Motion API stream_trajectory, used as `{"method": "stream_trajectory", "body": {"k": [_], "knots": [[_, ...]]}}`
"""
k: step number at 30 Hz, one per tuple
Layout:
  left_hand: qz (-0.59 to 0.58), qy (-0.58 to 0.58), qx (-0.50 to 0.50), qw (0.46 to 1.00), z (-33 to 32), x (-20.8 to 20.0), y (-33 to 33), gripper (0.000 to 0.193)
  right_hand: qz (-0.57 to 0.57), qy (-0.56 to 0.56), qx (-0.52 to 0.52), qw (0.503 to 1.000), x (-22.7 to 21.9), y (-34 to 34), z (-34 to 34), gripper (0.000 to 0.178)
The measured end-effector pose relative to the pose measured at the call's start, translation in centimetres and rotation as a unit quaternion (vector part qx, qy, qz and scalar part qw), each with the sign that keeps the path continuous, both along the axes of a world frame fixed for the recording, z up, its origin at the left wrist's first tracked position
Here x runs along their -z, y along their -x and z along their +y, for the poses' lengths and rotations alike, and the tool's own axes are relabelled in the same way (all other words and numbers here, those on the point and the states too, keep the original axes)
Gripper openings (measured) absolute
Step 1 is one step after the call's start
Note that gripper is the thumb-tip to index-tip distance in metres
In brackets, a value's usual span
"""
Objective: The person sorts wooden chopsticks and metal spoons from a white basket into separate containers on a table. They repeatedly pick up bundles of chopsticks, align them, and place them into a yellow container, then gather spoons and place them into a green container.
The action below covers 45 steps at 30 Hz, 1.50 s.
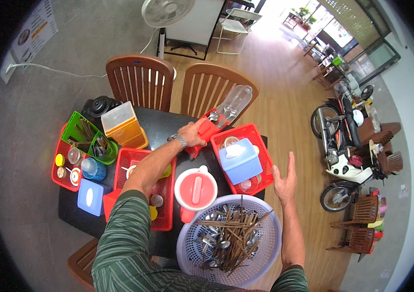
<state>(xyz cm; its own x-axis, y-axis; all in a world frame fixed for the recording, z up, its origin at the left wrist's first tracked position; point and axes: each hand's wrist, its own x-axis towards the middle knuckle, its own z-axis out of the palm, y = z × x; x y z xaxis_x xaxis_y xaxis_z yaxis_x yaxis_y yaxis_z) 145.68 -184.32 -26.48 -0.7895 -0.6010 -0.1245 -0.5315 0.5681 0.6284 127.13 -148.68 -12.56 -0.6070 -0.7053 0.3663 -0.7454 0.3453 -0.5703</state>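
My left hand (pixel 192 134), with a watch on its wrist, grips a red cutlery box (pixel 209 129) at the far side of the table. The box's clear lid (pixel 237 101) stands open, and a few metal spoons (pixel 215 116) show inside. To the right of the table my right hand (pixel 286 184) is held up, fingers stretched and nothing in it. Close to me, a pale purple colander (pixel 271 253) holds a heap of brown chopsticks (pixel 236 238) and metal spoons and forks. Just beyond it stands a white pitcher (pixel 178 192) with a red lid.
Red baskets (pixel 220 155) carry jars and a blue tissue box (pixel 241 168). A green cutlery holder (pixel 76 127), an orange container (pixel 131 134) and another blue tissue box (pixel 90 197) stand left. Wooden chairs (pixel 141 82) line the far edge; a motorbike (pixel 345 131) is parked right.
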Motion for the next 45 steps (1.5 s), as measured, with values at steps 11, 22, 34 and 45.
{"method": "stream_trajectory", "body": {"k": [11,22,34,45], "knots": [[0.026,0.021,-0.023,0.999,1.2,0.2,-1.4,0.108,-0.099,-0.025,0.015,0.995,1.2,2.1,-6.6,0.080],[0.180,0.077,-0.041,0.980,2.1,2.7,-4.7,0.098,-0.174,0.047,0.046,0.983,2.1,6.7,-23.7,0.098],[0.171,0.055,-0.035,0.983,2.6,2.8,-4.9,0.095,-0.253,-0.035,0.030,0.966,8.6,7.1,-31.0,0.043],[0.187,0.031,-0.027,0.981,3.1,3.5,-5.4,0.094,0.021,-0.278,0.096,0.955,11.9,3.1,-34.5,0.042]]}}
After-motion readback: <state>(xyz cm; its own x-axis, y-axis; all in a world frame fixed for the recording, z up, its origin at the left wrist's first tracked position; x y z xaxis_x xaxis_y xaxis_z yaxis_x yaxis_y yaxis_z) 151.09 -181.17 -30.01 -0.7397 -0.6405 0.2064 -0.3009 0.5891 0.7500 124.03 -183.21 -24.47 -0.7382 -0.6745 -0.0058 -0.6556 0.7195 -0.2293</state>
